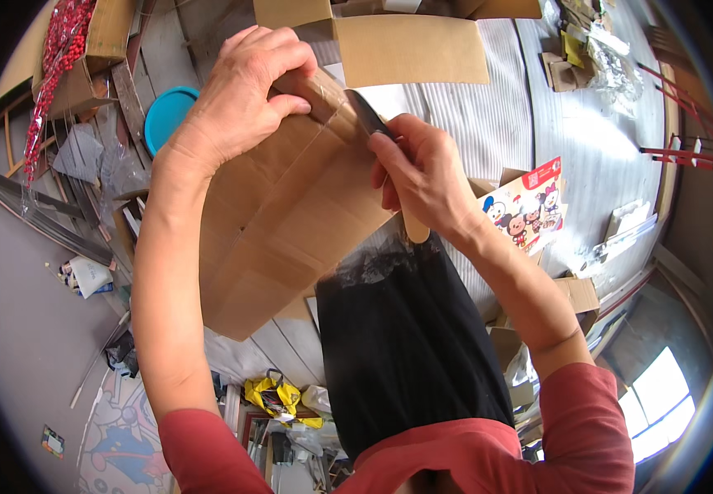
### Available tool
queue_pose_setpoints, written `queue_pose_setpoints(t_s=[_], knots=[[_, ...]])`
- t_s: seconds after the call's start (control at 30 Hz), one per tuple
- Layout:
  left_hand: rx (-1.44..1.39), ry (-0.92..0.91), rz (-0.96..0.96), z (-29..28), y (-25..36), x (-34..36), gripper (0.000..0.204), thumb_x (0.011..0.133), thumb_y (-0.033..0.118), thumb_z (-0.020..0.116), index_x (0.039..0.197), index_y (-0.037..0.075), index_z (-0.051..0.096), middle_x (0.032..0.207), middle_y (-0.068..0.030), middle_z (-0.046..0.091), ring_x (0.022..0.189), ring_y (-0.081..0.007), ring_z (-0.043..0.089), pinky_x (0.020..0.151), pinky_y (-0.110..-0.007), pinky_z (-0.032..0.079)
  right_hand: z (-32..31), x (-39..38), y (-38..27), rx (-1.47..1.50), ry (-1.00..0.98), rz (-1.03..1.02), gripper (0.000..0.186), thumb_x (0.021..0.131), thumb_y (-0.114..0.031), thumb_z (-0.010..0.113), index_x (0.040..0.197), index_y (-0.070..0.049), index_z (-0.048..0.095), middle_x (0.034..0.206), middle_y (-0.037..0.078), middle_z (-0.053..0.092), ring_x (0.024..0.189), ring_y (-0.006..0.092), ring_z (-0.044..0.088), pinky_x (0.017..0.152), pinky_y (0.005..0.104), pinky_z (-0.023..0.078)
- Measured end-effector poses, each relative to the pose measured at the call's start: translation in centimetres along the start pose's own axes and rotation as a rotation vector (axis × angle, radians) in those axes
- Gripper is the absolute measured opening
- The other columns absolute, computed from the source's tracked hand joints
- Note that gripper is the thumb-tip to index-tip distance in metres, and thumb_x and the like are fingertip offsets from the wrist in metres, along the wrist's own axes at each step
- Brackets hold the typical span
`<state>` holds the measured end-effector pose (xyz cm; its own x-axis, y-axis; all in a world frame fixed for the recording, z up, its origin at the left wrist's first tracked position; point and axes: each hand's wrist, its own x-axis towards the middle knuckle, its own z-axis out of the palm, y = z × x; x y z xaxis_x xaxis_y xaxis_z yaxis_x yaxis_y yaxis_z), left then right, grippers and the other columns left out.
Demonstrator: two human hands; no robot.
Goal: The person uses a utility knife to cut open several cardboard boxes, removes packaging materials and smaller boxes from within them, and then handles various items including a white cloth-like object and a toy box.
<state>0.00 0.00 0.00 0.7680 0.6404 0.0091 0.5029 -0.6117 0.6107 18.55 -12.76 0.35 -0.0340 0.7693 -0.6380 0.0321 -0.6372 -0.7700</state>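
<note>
I see the box (pixel 282 214) raised in the middle of my view, tilted in front of the apron (pixel 414 346); its inside is turned away, so I can't tell what it holds. At upper left, red beads (pixel 64 58) in clear wrap hang beside a carton (pixel 111 33), and I can't tell whether they come out of it. A teal basin (pixel 159 123) sits just left of the left wrist. Low down lies a yellow bag (pixel 274 399), contents unclear to me.

The box is plain brown cardboard with creases across its face and shiny clear tape near its top edge. My left hand (pixel 249 95) grips that edge, thumb in front; my right hand (pixel 426 173) is closed around the knife (pixel 365 111), its dark blade pointing up beside the box's upper right corner.

My right fingers cover where handle meets blade. I can't make out whether the blade has entered the cardboard. The carton is cut off at the top.
</note>
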Motion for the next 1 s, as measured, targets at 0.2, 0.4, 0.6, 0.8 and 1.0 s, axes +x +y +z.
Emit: queue_pose_setpoints(t_s=[0.2, 0.4, 0.6, 0.8, 1.0], knots=[[-0.091, -0.03, 0.017, 0.1, -0.1, -1.2, 0.022, 0.064, 0.004, 0.07, 0.078, 0.007, 0.053, 0.075, 0.0005, 0.051, 0.078, -0.0176, 0.052, 0.105, -0.04, 0.021, -1.1, 1.3, -0.4, -0.324, -0.052, -0.195, 0.019, 0.09, -0.014, 0.05, 0.079, 0.001, 0.055, 0.056, 0.001, 0.052, 0.042, 0.0038, 0.042, 0.038, 0.0198, 0.034], [-0.159, -0.01, 0.043, -0.7, 2.4, -0.4, 0.021, 0.064, 0.005, 0.071, 0.074, 0.009, 0.053, 0.072, 0.0039, 0.051, 0.075, -0.0131, 0.052, 0.106, -0.04, 0.018, -3.3, 5.7, -5.5, -1.001, -0.27, -0.484, 0.015, 0.08, -0.017, 0.053, 0.076, -0.006, 0.062, 0.069, 0.012, 0.061, 0.069, 0.03, 0.061, 0.063, 0.0379, 0.046], [-0.175, 0.028, 0.037, -0.2, 2.2, -1.2, 0.021, 0.063, 0.004, 0.07, 0.072, 0.01, 0.053, 0.071, 0.0042, 0.051, 0.073, -0.0113, 0.052, 0.107, -0.04, 0.018, -1.8, 6.5, -4.9, -1.294, -0.297, -0.77, 0.012, 0.08, -0.015, 0.055, 0.081, -0.003, 0.057, 0.064, 0.015, 0.059, 0.064, 0.0325, 0.06, 0.058, 0.0402, 0.045], [-0.241, -0.002, 0.058, 0.3, 2.0, -1.4, 0.02, 0.063, 0.001, 0.069, 0.07, 0.009, 0.052, 0.07, 0.0046, 0.052, 0.073, -0.0103, 0.052, 0.107, -0.039, 0.017, -3.3, 6.0, -4.2, -1.399, -0.381, -0.859, 0.012, 0.08, -0.013, 0.055, 0.077, -0.002, 0.055, 0.057, 0.014, 0.057, 0.057, 0.0313, 0.059, 0.052, 0.0388, 0.045], [-0.214, 0.016, -0.004, -0.7, 0.4, -1.7, 0.018, 0.062, -0.001, 0.067, 0.068, 0.009, 0.053, 0.069, 0.0047, 0.053, 0.073, -0.0093, 0.052, 0.108, -0.038, 0.018, -7.0, 3.7, -1.4, -1.447, -0.613, -0.705, 0.024, 0.089, -0.014, 0.048, 0.067, -0.004, 0.046, 0.048, 0.004, 0.048, 0.035, 0.0125, 0.034, 0.032, 0.0293, 0.03]])
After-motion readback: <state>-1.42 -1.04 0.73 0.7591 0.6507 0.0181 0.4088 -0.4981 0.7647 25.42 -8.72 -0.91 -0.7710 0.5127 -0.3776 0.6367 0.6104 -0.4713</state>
